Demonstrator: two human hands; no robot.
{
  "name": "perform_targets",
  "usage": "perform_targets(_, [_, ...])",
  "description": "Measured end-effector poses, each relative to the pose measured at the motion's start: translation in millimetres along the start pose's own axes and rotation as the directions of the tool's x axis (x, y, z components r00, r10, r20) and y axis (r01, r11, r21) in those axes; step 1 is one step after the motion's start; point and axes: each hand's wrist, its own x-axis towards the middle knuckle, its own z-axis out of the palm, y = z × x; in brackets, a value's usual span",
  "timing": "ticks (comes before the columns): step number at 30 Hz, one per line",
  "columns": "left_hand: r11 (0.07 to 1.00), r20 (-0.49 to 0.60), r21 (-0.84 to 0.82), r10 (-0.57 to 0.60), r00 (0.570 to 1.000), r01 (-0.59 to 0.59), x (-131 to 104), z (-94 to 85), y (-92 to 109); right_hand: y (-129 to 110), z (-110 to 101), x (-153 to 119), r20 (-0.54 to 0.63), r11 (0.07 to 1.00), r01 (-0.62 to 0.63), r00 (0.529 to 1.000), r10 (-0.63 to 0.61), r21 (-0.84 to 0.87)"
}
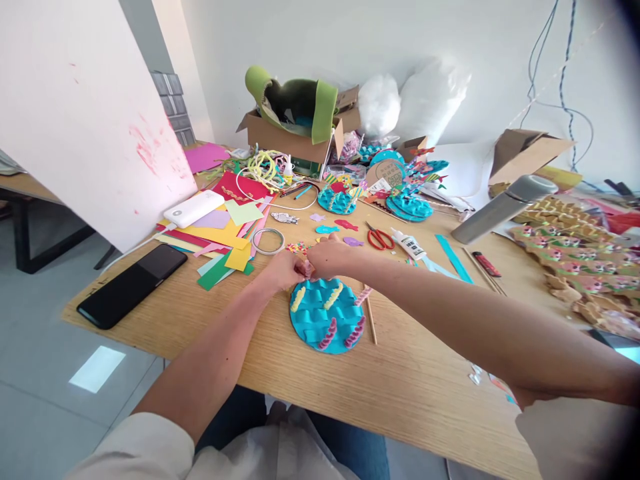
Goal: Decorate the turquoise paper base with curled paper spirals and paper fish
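While a blue disc (320, 318) lies at the centre of the frame, just below its middle, with yellow strips (333, 296) and purple strips (328, 335) standing on its wavy top, both hands meet at its upper edge. The left hand (289, 269) has its thumb and finger nearly together on a small pink piece (307, 269); the right hand (327, 257) is curled beside it, its fingertips hidden, so I cannot tell what it has hold of. A wooden stick (372, 321) lies just beside the disc. Above and right of the hands are red scissors (381, 238) and a glue bottle (409, 245); to the left, a ring of tape (268, 242), coloured paper (220, 235) and a black phone (127, 290). Toward the upper right leans a grey flask (500, 212), and a cardboard box (283, 145) stands at upper centre
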Motion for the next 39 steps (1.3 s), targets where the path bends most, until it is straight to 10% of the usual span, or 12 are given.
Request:
perform_targets(25, [0.944, -0.006, 0.329, 0.001, 1.000, 0.001, 0.8, 0.2, 1.1, -6.5, -1.9, 4.2, -0.004, 0.987, -0.140, 0.990, 0.140, 0.085])
perform_targets(35, [0.964, 0.015, 0.264, 0.035, 0.999, -0.038, -2.6, 1.5, 3.5, 1.7, -1.1, -13.3, -0.184, 0.993, -0.110, 0.976, 0.118, 0.052])
perform_targets(39, [0.980, 0.030, 0.194, 0.033, 0.999, -0.038, -5.0, -0.1, 3.7, 27.4, -4.9, -48.7, -0.394, 0.974, -0.134, 0.898, 0.197, 0.182])
